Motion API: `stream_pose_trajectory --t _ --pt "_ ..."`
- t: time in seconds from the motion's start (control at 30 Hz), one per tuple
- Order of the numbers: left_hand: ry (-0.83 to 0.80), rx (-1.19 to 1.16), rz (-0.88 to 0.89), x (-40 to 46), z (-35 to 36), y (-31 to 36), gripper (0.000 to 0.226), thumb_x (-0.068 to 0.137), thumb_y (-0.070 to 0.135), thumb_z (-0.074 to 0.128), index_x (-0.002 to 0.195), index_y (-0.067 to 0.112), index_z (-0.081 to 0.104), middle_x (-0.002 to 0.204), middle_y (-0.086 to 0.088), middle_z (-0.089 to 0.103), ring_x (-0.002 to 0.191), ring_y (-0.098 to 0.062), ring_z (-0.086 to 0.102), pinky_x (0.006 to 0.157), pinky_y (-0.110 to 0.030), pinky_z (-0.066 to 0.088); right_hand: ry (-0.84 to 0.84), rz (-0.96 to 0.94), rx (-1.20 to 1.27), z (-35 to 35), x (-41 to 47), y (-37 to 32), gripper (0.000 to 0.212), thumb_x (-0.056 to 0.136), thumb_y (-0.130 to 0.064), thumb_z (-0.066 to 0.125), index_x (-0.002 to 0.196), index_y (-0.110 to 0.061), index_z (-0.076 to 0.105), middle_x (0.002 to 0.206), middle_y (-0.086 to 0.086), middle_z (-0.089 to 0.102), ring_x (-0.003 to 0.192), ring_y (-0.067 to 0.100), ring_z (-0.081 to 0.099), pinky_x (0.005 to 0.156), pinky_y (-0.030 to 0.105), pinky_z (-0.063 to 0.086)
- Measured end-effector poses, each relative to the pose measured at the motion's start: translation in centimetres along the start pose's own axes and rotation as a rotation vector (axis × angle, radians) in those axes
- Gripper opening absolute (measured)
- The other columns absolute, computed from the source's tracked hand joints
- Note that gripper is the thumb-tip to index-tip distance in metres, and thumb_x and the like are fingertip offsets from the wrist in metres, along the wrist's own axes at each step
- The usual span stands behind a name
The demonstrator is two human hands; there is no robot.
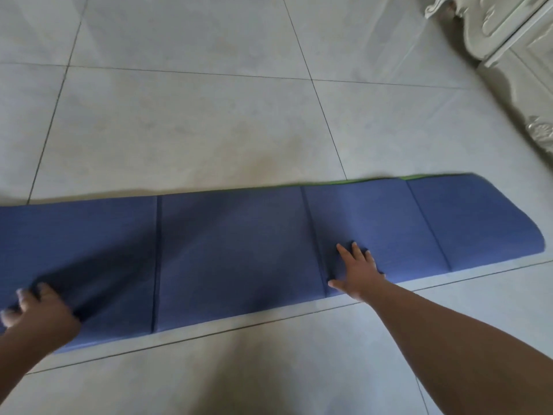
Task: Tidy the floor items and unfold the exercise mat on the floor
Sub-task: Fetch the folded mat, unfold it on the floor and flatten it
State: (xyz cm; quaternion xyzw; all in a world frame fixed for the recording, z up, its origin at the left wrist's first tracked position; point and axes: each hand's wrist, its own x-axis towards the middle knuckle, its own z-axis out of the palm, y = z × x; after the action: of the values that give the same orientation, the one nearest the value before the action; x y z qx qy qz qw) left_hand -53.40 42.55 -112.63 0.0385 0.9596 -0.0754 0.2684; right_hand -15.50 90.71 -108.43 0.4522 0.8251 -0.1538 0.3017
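Counts: one floor, one mat, one piece of furniture, two hands.

Floor (209, 130): large pale grey-beige tiles with thin dark grout lines, filling nearly the whole frame. Soft shadow falls on the tiles at lower centre.

Exercise mat (233, 250): one, blue on top, lying flat on the floor as a long narrow strip from the left edge of the frame to the right, tilted slightly up toward the right. Three crease lines cross it, splitting the visible length into four panels. A thin green edge (419, 178) shows along the far side near the right end. The right end is rounded at its corners; the left end runs out of frame.

Furniture (514, 40): one white carved piece in the upper right corner, ornate scrolled trim, standing on the floor well apart from the mat. What kind of piece it is cannot be told.

Right hand (357, 272): lies flat on the mat at its near edge, just right of the second crease from the right, fingers straight and spread, pressing down. Forearm comes in from the lower right.

Left hand (39, 307): at lower left, on the near edge of the leftmost panel, fingers curled over a raised fold of the mat, gripping it. Slightly blurred.
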Motion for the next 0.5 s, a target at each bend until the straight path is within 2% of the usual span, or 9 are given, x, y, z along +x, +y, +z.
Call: stream_pose_trajectory --t 0.07,0.17,0.23,0.3,0.37,0.43,0.47,0.5 --pt "0.023 -0.026 0.154 -2.7 -1.9 3.5 0.092 0.083 0.024 0.073 0.158 0.008 0.023 0.16 -0.032 0.015 0.141 -0.056 0.026 0.11 -0.065 0.034 0.025 -0.017 0.048 -0.6 0.4 0.0 0.091 0.092 -0.058 0.061 0.161 -0.041 0.004 0.173 -0.004 -0.002 0.158 0.033 0.002 0.12 0.064 0.024" --pt "0.025 0.082 0.548 -6.4 -2.9 9.1 0.091 0.092 0.025 0.06 0.163 0.028 0.004 0.171 -0.01 -0.01 0.155 -0.038 0.001 0.12 -0.057 0.025 0.142 -0.066 0.144 -1.3 0.6 1.4 0.077 0.098 -0.043 0.06 0.162 -0.029 0.02 0.171 0.003 0.016 0.156 0.03 0.018 0.122 0.053 0.027" --pt "-0.025 0.154 0.777 -9.2 -2.2 13.0 0.093 0.097 0.038 0.055 0.161 0.032 -0.011 0.17 -0.005 -0.02 0.157 -0.031 -0.008 0.123 -0.053 0.02 0.199 -0.039 0.176 -1.3 0.2 3.1 0.072 0.1 -0.041 0.056 0.162 -0.029 0.021 0.171 0.003 0.019 0.155 0.028 0.019 0.122 0.051 0.029" --pt "-0.071 0.282 0.947 -12.4 -1.0 16.2 0.091 0.1 0.054 0.044 0.151 0.038 -0.03 0.162 0.003 -0.035 0.156 -0.026 -0.019 0.124 -0.057 0.011 0.217 0.022 0.178 -0.4 -0.6 4.7 0.072 0.102 -0.047 0.05 0.163 -0.03 0.015 0.172 0.003 0.011 0.157 0.029 0.013 0.123 0.051 0.025" --pt "-0.09 0.333 0.976 -14.1 1.2 17.9 0.089 0.098 0.065 0.037 0.142 0.048 -0.039 0.153 0.008 -0.045 0.153 -0.027 -0.028 0.121 -0.064 0.006 0.197 0.077 0.129 1.2 -1.4 5.5 0.077 0.101 -0.057 0.043 0.163 -0.032 0.005 0.173 0.004 -0.002 0.158 0.032 0.003 0.124 0.052 0.019" --pt "-0.081 0.312 0.943 -14.4 3.7 18.1 0.092 0.092 0.074 0.038 0.139 0.056 -0.04 0.153 0.009 -0.046 0.152 -0.031 -0.029 0.116 -0.071 0.009 0.164 0.104 0.09 2.6 -1.8 6.1 0.081 0.1 -0.062 0.039 0.163 -0.033 -0.003 0.173 0.006 -0.011 0.158 0.037 -0.003 0.124 0.053 0.017" --pt "-0.034 0.295 0.958 -14.1 4.4 17.6 0.096 0.088 0.076 0.045 0.143 0.06 -0.032 0.161 0.007 -0.037 0.154 -0.033 -0.023 0.112 -0.074 0.014 0.146 0.1 0.081 2.9 -1.6 6.0 0.083 0.1 -0.062 0.039 0.163 -0.032 -0.005 0.172 0.008 -0.013 0.158 0.038 -0.005 0.125 0.053 0.016" --pt "0.016 0.312 0.968 -14.0 4.9 17.4 0.101 0.083 0.072 0.059 0.15 0.062 -0.016 0.17 0.004 -0.018 0.156 -0.035 -0.009 0.106 -0.077 0.021 0.126 0.103 0.071 3.0 -1.6 6.3 0.084 0.101 -0.061 0.04 0.163 -0.03 -0.007 0.172 0.01 -0.013 0.157 0.039 -0.007 0.126 0.052 0.015"
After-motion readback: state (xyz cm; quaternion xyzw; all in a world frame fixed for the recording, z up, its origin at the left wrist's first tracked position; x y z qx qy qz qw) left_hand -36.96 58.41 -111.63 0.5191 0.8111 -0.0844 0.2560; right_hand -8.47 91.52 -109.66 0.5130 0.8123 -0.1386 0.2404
